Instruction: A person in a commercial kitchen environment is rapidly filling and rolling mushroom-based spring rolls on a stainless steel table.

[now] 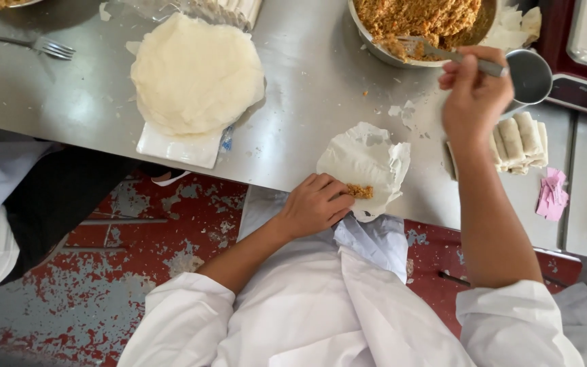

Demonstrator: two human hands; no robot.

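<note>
While the left hand [315, 204] pins a wrapper [365, 166] under curled fingers beside a filling dab [360, 191], the right hand [473, 98] grips a fork [443, 53] in the filling bowl [375, 42]; finished rolls [519, 143] lie beside its wrist, and this one remains unrolled.

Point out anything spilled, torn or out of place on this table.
Crumbs of filling and torn wrapper scraps lie scattered on the table below the bowl. The wrapper by the left hand looks ragged-edged.
</note>
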